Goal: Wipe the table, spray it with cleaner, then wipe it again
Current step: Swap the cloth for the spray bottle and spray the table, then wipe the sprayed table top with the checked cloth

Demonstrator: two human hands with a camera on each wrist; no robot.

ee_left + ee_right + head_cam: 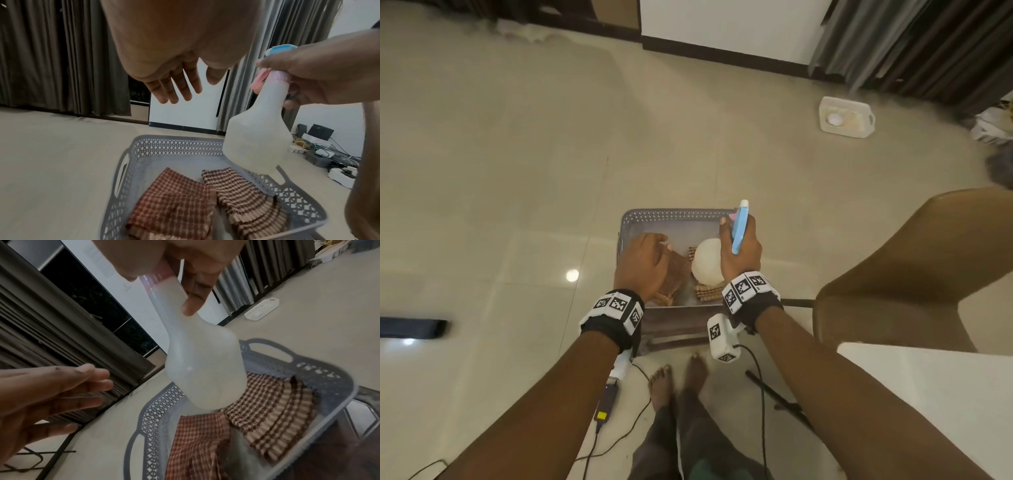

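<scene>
The spray bottle [255,138] is held by its neck in the right hand [739,253], lifted clear above the grey basket [176,142], blue head up. Two checked cloths [170,204] are seen lying flat in the basket, side by side. The left hand [643,263] is spread wide over the left cloth, fingers [174,89] straight, gripping nothing. The basket is set on a low stand over the tiled floor [517,154].

Two cloths [205,204] side by side in basket [176,144]
</scene>
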